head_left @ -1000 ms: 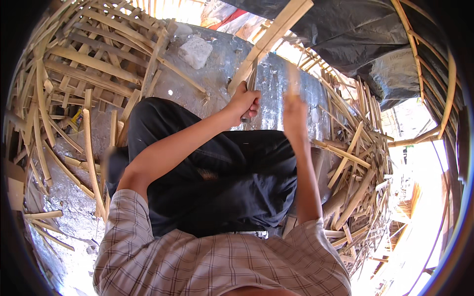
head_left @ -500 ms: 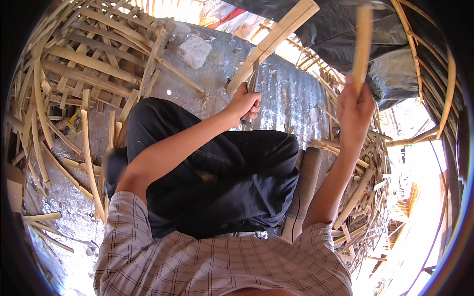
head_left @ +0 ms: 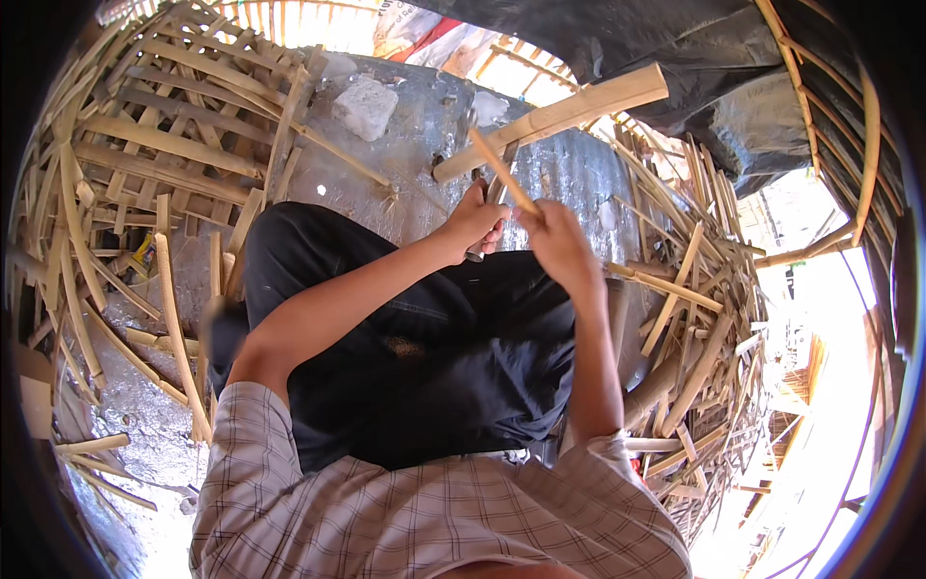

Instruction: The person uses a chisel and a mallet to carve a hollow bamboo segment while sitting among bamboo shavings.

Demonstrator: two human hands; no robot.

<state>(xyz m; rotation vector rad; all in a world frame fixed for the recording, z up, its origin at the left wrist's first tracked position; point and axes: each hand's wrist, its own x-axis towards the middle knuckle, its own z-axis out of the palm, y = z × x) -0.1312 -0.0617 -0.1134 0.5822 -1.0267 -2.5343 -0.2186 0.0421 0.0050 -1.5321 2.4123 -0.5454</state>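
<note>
— What fills the left of the frame?
— Heaped bamboo strips (head_left: pixel 125 174). A pale stone (head_left: pixel 365 104) lies top centre on grey metal sheet (head_left: pixel 405 164).
— And the upper right?
— Black plastic sheeting (head_left: pixel 675 48).

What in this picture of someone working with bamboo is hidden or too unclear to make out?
- Head view: the grey metal blade in the left hand is mostly covered by that hand's fingers.
- The thin pale bamboo stick in the right hand: its lower end is hidden inside the fist.
- The long thick bamboo pole: its near end lies behind the hands.
- The right edge is washed out by sunlight.
</note>
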